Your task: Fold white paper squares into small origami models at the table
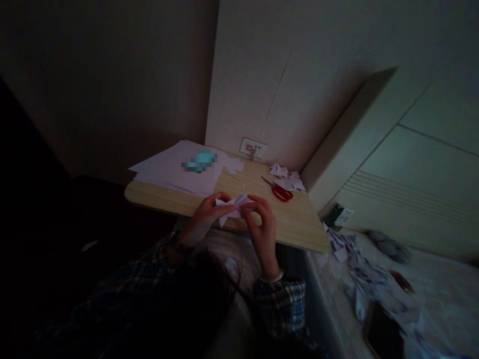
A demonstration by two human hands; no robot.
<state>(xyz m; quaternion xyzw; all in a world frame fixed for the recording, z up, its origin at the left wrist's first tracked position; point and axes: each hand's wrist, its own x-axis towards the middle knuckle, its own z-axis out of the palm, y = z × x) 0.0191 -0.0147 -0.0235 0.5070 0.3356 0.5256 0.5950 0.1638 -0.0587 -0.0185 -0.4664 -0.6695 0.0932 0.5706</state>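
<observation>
Between my two hands, over the front edge of the wooden table (299, 227), is a piece of folded white paper (234, 211) with pointed corners. My left hand (209, 212) is closed on its left side, thumb laid along the fold. My right hand (262, 219) pinches the right side between thumb and fingers. Beyond them on the tabletop lie red-handled scissors (281, 193), blades toward the back left. Several folded white paper pieces (286, 178) sit behind the scissors. A stack of white paper sheets (168, 169) covers the table's left end, with a blurred turquoise item (200, 161) on top.
A wall socket (253, 148) with something plugged in is just above the table's back edge. To the right is a bed (441, 284) bearing more folded papers (368, 271), a dark flat device (383, 331) and a grey bundle (388, 245). Small white paper pieces (234, 164) lie beside the stack.
</observation>
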